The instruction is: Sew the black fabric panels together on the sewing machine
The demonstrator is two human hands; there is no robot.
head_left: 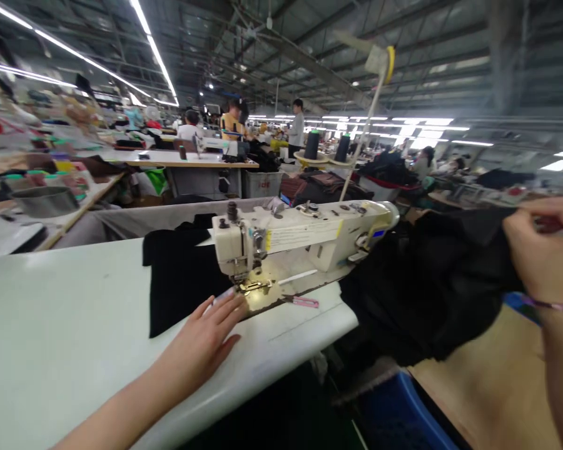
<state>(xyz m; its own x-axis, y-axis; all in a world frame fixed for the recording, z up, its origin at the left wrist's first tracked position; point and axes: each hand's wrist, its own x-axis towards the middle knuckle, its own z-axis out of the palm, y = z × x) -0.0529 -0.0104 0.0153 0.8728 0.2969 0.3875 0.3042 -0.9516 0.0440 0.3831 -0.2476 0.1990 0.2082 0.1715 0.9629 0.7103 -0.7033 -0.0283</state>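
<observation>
Table [75,319] (pale-topped): sewing machine [303,232], black cloth [181,275], snips [306,302].

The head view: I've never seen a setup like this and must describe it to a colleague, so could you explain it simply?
There is no robot here. The one picture comes from a camera on the person's head, looking forward and down, so both arms reach in from the near side.

On the pale table stands a sewing machine. A flat black piece lies to its left, and pink-handled snips lie in front.

The left hand is palm down, fingers stretched toward the needle end. The right hand grips bunched black cloth beyond the table's right edge. Behind, other people are in the workshop.
</observation>
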